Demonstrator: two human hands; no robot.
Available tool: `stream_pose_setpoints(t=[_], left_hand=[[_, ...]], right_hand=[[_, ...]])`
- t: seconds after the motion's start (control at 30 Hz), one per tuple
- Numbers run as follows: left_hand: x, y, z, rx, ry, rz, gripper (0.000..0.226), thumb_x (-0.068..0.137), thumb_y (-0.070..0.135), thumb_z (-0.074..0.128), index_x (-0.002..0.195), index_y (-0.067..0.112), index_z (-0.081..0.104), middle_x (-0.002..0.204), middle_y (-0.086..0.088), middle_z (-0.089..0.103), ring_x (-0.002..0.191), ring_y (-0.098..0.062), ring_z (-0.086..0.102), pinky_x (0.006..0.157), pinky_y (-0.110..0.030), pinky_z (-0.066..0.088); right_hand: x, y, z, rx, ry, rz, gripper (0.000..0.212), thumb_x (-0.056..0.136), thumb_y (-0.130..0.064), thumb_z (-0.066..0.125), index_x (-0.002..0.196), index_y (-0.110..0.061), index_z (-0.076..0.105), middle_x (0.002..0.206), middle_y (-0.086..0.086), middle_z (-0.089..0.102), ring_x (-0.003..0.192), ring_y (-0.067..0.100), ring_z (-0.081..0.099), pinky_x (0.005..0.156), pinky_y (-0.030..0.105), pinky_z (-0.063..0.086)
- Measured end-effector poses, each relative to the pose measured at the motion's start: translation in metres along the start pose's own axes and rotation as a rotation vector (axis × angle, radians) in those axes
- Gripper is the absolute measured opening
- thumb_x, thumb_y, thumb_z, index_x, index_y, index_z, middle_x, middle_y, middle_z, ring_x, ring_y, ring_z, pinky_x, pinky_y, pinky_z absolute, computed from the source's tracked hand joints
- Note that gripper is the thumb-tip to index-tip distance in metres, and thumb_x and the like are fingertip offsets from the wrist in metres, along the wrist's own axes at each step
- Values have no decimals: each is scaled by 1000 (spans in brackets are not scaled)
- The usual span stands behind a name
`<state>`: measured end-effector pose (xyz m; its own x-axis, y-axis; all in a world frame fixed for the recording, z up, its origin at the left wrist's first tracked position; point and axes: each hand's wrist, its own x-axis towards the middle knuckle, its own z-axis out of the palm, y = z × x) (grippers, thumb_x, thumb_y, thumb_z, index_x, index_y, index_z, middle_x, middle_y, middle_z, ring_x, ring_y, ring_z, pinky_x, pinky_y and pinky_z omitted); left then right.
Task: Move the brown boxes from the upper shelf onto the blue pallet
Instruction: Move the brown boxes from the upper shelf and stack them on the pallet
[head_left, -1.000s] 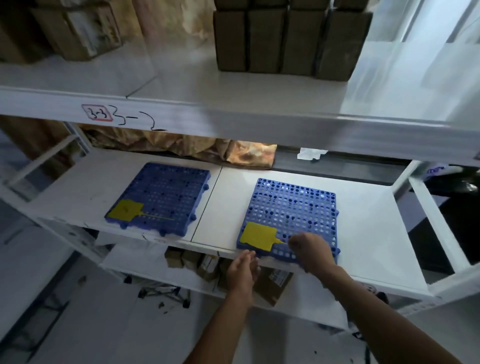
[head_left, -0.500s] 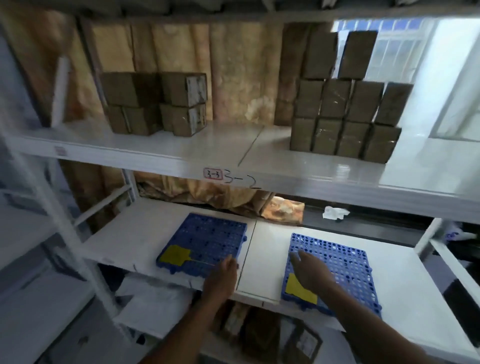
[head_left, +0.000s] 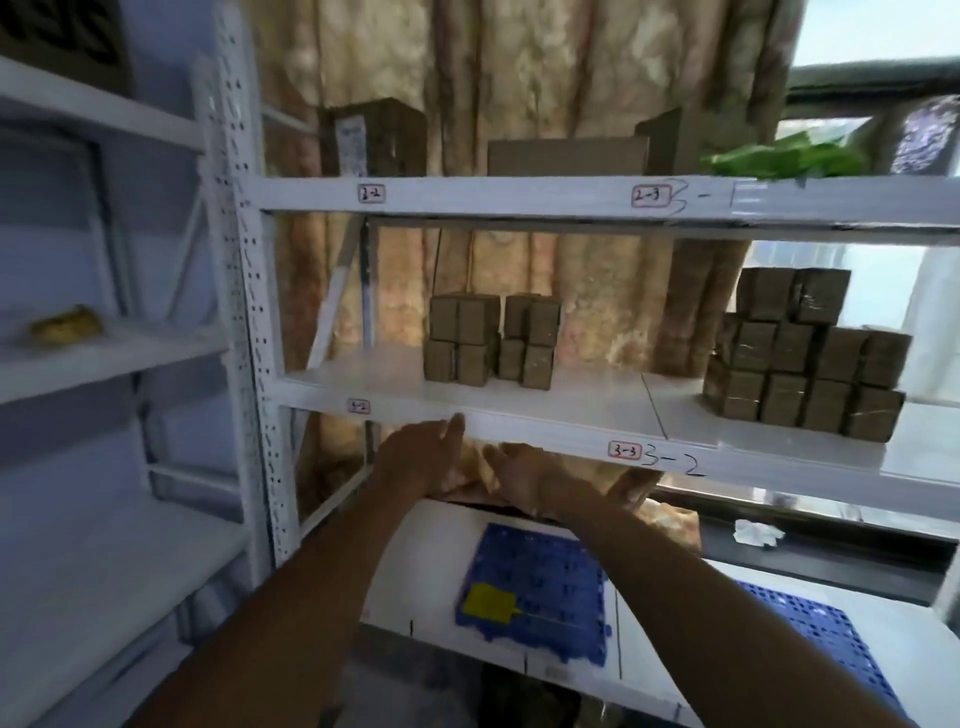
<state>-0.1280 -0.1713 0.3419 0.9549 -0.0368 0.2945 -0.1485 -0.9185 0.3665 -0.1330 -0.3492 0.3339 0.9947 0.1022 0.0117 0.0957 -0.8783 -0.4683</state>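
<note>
You face a white steel shelving unit (head_left: 519, 195) with perforated uprights, backed by a mottled tan curtain (head_left: 545, 78); a second white rack (head_left: 104, 353) stands to its left, and a bright window (head_left: 878, 31) shows at the upper right.

On the shelf at your chest height (head_left: 571, 400), two groups of brown boxes sit well apart. The larger stack (head_left: 805, 358) is toward the right end, stepped three tiers high. The smaller group (head_left: 491, 340) stands near the middle, two tiers high, set back from the front edge. More cardboard boxes (head_left: 566, 156) rest on the top shelf, with a green bag (head_left: 779, 158) near its right end.

Below, on the lower shelf (head_left: 415, 571), a blue pallet (head_left: 540, 587) lies at the front edge with a yellow tag (head_left: 488, 603) on its near left corner. A second blue pallet (head_left: 831, 644) lies to its right, partly behind your forearm. Neither carries a box. A crumpled white scrap (head_left: 756, 532) lies on the dark ledge behind.

Your left hand (head_left: 421, 457) is raised just under the front lip of the box shelf, fingers loosely spread, its fingertips overlapping the lip, holding nothing. Your right hand (head_left: 519, 475) is beside it, lower, also spread and empty.

Red-bordered labels on the front lips read "2-3" (head_left: 645, 196) and "3-3" (head_left: 625, 451), with handwritten "3-2" (head_left: 672, 460) beside the latter. The two smaller labels at left are too blurred to read surely.
</note>
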Motion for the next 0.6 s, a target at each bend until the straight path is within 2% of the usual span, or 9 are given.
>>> stream_pose_setpoints(t=[0.07,0.17,0.27,0.33,0.4,0.47,0.53,0.6], left_hand=[[10,-14,-28,3,60,0,52,106,43,31,150,18,41,140,-15,58,123,-33,59,104,-51,47],[31,-31,-45,4,169,59,57,104,18,43,157,11,24,138,-20,57,119,-36,61,97,-49,50],[58,-39,-46,-197,163,-40,50,105,24,38,152,9,36,132,-19,61,117,-36,62,94,-44,49],[77,-43,-40,-318,163,-93,48,107,27,33,151,10,37,136,-19,59,122,-35,59,98,-41,47],[104,-50,-27,-377,167,-77,49,108,18,35,155,8,30,149,-19,49,135,-32,50,109,-37,39],[132,-54,-22,-517,131,-89,49,108,28,38,154,13,36,154,-13,45,137,-27,47,108,-33,37],[165,-54,-21,-685,159,-74,54,103,52,38,152,28,41,149,-2,51,126,-22,54,95,-30,37],[203,-51,-18,-828,226,-50,60,100,60,38,155,37,32,151,-1,50,132,-24,52,100,-31,39]], right_hand=[[10,-36,-16,-14,63,-68,66,111,-52,22,157,-9,43,163,17,40,148,32,40,120,36,28],[27,-65,-32,65,190,-93,65,111,-50,24,148,-5,54,154,20,51,138,35,50,113,38,37],[52,-71,-37,225,280,-91,56,111,-46,35,142,-5,58,149,21,56,133,40,53,102,38,42],[74,-68,-34,333,356,-68,48,110,-42,41,134,-8,63,138,22,62,126,42,57,92,36,43],[103,-66,-29,374,448,-55,38,110,-38,43,118,-9,66,118,22,68,114,43,63,86,39,48],[131,-66,-28,392,582,-74,35,109,-35,45,127,-8,59,116,22,70,106,43,66,85,43,52],[160,-73,-31,408,729,-132,42,109,-33,47,146,-13,45,119,18,70,104,41,68,84,45,55],[191,-79,-37,361,859,-200,49,109,-35,46,154,-17,37,125,14,69,107,36,68,89,47,57]])
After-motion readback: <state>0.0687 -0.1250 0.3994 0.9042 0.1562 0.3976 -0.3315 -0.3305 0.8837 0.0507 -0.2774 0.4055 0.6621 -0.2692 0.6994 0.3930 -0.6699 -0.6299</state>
